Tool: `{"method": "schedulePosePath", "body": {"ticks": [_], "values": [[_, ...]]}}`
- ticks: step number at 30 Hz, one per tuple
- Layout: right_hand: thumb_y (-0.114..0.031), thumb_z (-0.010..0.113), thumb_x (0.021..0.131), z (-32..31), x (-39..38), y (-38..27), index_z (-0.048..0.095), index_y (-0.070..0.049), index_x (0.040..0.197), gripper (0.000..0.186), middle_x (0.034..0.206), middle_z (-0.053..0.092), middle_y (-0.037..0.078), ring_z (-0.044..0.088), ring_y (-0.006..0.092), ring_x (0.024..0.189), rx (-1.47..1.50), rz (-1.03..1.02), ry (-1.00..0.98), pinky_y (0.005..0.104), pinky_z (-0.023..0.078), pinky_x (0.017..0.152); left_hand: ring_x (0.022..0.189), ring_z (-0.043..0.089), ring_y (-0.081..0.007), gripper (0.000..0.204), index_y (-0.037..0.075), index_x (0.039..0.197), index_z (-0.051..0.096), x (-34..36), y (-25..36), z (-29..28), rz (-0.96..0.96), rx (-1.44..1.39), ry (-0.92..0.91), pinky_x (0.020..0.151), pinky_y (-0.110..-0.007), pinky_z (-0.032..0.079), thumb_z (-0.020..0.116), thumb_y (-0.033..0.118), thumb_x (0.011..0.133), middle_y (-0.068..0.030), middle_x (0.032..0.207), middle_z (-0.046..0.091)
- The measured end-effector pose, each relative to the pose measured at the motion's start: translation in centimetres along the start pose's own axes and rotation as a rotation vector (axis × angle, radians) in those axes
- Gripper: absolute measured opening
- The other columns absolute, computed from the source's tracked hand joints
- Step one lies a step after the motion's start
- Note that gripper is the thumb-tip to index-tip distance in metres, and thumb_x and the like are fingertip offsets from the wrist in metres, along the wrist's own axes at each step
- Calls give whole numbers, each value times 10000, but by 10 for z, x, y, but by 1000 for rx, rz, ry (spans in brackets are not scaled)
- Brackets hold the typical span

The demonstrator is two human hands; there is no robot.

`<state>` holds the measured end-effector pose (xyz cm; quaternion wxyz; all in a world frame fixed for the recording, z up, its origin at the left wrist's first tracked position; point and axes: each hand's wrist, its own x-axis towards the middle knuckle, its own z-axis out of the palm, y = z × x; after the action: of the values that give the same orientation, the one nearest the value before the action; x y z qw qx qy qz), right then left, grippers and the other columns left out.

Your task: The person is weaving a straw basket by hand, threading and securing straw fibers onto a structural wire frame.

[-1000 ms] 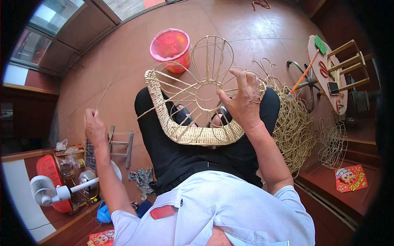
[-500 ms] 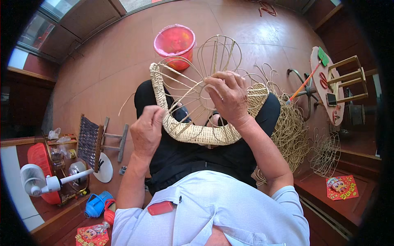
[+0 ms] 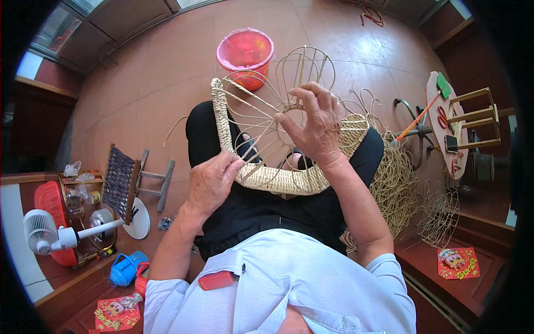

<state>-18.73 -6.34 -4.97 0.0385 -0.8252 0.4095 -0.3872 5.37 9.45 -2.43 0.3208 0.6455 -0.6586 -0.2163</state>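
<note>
Across my lap lies a wire frame (image 3: pixel 305 64) of looped spokes around a small central ring. Pale straw cord is woven thickly along its near and side edges as a curved band (image 3: pixel 285 181). My left hand (image 3: pixel 210 183) is closed at the band's left corner, thumb and fingers pressed together there; the fingertips partly hide what they grip. My right hand (image 3: pixel 316 125) is open over the central ring, thumb and forefinger apart, the thumb touching or close to the spokes. Several cord strands (image 3: pixel 253 96) stretch from the ring to the band's left arm.
A heap of loose cord (image 3: pixel 394 192) lies right of my knee, with bare wire frames (image 3: pixel 438 217) beyond. Ahead stands a red bucket (image 3: pixel 245 58). To the right are a round-topped table (image 3: pixel 439 117) and scissors; to the left, a stool (image 3: pixel 123 181) and a white fan (image 3: pixel 41 231).
My left hand has moved right and slightly down onto the band's corner. The fingers of my right hand have spread apart above the ring.
</note>
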Motion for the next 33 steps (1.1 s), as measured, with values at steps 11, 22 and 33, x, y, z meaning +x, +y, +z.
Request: {"method": "schedulePosePath", "body": {"ticks": [11,22,33], "values": [[-425,884,877,8,12,-12,632,-198,1481,693,1475,542,113,551,337,1346,-62,129,-84,531,500,1096,851,763,-323,91,107,1050,708,90,-6,-36,250,346,363,713,-434,584,756,184,1050,-93,929,753],[-377,880,851,8,11,-15,634,-195,1472,693,1463,527,102,558,335,1334,-69,160,-72,531,514,1078,1192,679,-277,205,103,1166,754,111,-8,-16,531,661,309,1038,-455,537,721,139,967,-63,1214,714],[-376,887,840,8,11,-14,638,-184,1460,695,1461,536,98,577,319,1315,-57,140,-50,510,507,1063,1293,638,-233,317,127,1261,765,119,4,-12,553,995,31,1324,-524,338,698,139,951,-35,1177,720]]}}
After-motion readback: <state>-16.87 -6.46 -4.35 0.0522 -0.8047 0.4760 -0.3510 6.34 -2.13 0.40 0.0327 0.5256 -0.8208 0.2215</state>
